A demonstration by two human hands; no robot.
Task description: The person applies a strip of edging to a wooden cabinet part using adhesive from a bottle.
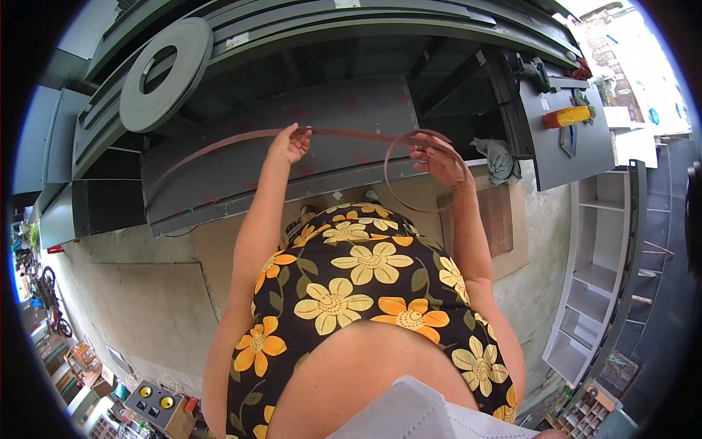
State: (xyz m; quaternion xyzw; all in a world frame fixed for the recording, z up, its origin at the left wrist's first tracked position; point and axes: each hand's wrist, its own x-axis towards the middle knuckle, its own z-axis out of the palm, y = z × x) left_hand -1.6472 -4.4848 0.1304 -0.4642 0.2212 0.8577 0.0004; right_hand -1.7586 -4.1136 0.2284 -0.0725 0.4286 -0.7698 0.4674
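A long, thin reddish-brown strip, like edge banding (344, 133), stretches across in front of me. My left hand (292, 143) is closed around it, pinching it between thumb and fingers. Its far left end curves down towards a dark grey panel (344, 110). My right hand (442, 162) is closed on the other part, where the strip bends into loose loops around the fingers and wrist. Both hands are above the panel's near side, the right one close to its right end.
A large grey ring-shaped roll (197, 55) leans at the upper left against stacked dark boards. On the right, a dark table (578, 157) carries a yellow tool (567, 117). A grey-green cloth (499, 162) hangs beside it. A pale shelf unit (596, 274) stands lower right.
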